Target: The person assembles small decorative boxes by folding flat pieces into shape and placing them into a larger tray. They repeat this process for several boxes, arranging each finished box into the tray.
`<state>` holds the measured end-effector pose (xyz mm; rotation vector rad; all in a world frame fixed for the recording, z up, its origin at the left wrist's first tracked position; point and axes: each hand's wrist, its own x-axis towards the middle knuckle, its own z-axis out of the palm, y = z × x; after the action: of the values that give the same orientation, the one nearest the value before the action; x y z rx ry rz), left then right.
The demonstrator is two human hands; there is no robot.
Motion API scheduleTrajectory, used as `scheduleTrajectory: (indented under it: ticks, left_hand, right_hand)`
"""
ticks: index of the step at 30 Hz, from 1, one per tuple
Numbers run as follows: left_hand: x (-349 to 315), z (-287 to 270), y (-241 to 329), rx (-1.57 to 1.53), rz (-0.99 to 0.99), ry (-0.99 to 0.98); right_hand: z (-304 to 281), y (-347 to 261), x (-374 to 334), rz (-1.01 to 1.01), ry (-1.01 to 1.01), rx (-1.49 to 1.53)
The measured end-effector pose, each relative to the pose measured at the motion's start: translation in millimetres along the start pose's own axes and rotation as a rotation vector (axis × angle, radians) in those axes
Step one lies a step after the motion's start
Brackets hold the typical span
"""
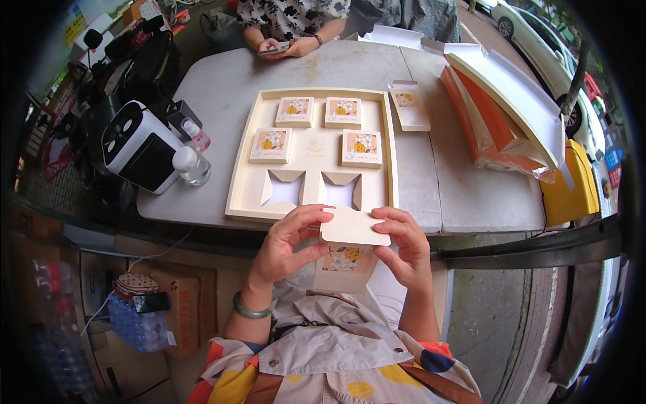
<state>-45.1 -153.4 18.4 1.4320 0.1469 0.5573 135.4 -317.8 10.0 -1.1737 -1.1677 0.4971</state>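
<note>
Between my hands, just past the table's front edge, is a small cream cardboard box [346, 261] with a floral print, its plain flap [354, 226] turned upward. My left hand [289, 244] grips its left side, thumb below the flap and fingers at the top. On the other side my right hand [408, 246] pinches the flap's right corner between thumb and fingers. Ahead lies a large cream presentation tray [392, 161] with several small floral boxes, one of them a square box [271, 145] at left. Two square recesses [341, 190] at the near side show pale bottoms.
A flat open floral carton [410, 108] lies right of the tray. Farther right stand orange and white bags [494, 111] and a yellow bag [572, 182]. At left are a white air cooler [145, 148] and a clear bottle [192, 166]. Across the table, a person holds a phone [276, 49].
</note>
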Motion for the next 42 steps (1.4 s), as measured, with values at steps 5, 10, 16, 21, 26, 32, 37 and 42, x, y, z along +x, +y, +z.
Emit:
scheduleTrajectory:
  ticks: [5, 10, 16, 21, 26, 32, 37, 42]
  left_hand:
    - [-0.9, 2.2, 4.7, 0.097, -0.001, -0.018]
    - [-1.9, 8.2, 11.0, 0.332, 0.046, -0.027]
    - [2.6, 14.8, 18.9, 0.397, 0.048, -0.016]
    - [0.4, 12.8, 13.8, 0.322, 0.036, 0.021]
    - [0.8, 16.9, 12.5, 0.213, 0.068, 0.048]
    - [4.3, 18.4, 6.2, 0.315, 0.086, 0.052]
    - [2.3, 15.4, 10.4, 0.339, 0.036, 0.011]
    - [4.0, 25.4, 0.3, 0.275, 0.047, 0.187]
  right_hand:
    - [3.0, -5.4, 2.9, 0.017, -0.050, 0.151]
    - [3.9, -7.2, 1.8, 0.149, -0.021, 0.274]
    - [0.3, -5.2, 6.9, 0.133, -0.058, 0.194]
    - [7.5, -12.0, 9.2, 0.105, -0.028, 0.065]
    - [14.6, -8.2, 9.1, 0.069, 0.065, -0.066]
    - [19.8, -11.7, 11.6, 0.031, 0.058, -0.149]
    - [18.4, -9.5, 11.1, 0.016, 0.005, -0.174]
    - [28.8, -7.9, 10.0, 0.049, 0.131, -0.149]
